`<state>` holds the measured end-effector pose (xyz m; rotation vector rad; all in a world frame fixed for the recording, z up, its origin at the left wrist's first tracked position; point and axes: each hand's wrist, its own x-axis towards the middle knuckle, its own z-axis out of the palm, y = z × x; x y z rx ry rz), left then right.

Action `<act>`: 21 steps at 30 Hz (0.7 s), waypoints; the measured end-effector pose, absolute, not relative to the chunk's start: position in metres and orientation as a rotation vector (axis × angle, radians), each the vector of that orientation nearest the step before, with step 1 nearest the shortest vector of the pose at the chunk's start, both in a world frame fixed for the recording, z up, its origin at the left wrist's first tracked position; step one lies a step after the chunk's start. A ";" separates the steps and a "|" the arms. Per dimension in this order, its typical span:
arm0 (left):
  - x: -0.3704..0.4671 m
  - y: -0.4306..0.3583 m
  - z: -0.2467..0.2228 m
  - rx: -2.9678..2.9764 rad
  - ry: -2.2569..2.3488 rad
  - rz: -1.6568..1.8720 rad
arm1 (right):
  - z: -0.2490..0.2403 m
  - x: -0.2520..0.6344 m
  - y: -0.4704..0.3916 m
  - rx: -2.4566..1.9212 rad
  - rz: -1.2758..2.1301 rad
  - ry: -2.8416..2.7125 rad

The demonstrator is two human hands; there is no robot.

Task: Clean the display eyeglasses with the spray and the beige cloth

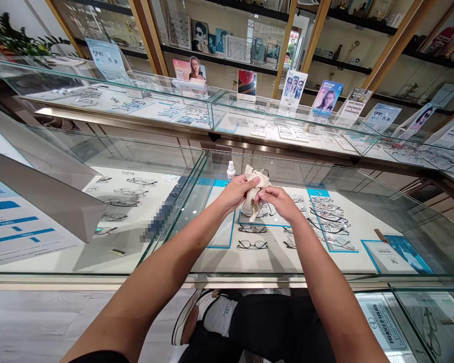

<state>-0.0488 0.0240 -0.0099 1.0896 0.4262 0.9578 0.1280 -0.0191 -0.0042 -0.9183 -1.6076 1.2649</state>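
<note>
Both of my hands meet above the glass showcase. My left hand (239,191) is closed on a crumpled cream cloth (252,174), thumb on top. From the right, my right hand (278,197) pinches the same cloth near its middle. A thin dark curve, which looks like part of a pair of glasses (265,171), shows at the cloth's upper right edge; the rest is hidden by cloth and fingers. Just behind my left hand a small white bottle (230,170) stands upright.
Rows of glasses (252,245) lie inside the glass showcase (283,276) below my hands. Large white display cards (30,212) stand at the left. Another glass counter (155,113) with upright cards runs behind, before wall shelves (227,56).
</note>
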 end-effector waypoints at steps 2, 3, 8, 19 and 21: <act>-0.048 0.025 -0.011 1.080 0.441 0.956 | -0.005 0.127 -0.019 -0.927 1.262 -1.608; -0.049 0.026 -0.012 1.078 0.446 0.953 | -0.005 0.127 -0.018 -0.928 1.259 -1.601; -0.052 0.030 -0.011 1.053 0.431 0.980 | -0.003 0.131 -0.017 -0.896 1.208 -1.562; -0.050 0.022 -0.005 1.065 0.539 1.080 | -0.009 0.129 -0.017 -0.910 1.273 -1.532; -0.050 0.022 -0.007 1.092 0.533 1.072 | -0.008 0.128 -0.018 -0.923 1.275 -1.548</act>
